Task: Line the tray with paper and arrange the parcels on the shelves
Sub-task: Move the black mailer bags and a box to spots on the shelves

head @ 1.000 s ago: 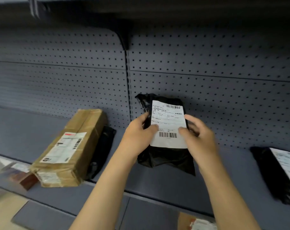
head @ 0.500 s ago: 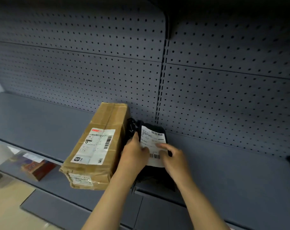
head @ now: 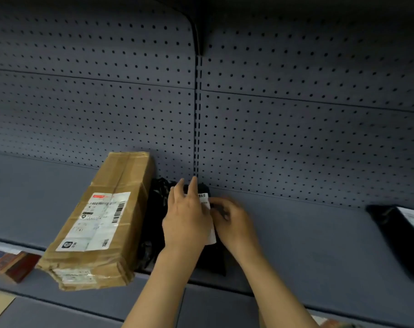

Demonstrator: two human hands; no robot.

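A grey-blue shelf (head: 308,235) runs across the view, backed by a perforated panel. The landmark is the taped cardboard box (head: 99,223) lying on it, its near end jutting past the front edge. Just right of the box, touching it, lies a black plastic parcel (head: 157,209) — a white label (head: 207,204) on top, partly hidden. Well to the right of the box, at the frame's edge, lies another black parcel (head: 395,237), also labelled.
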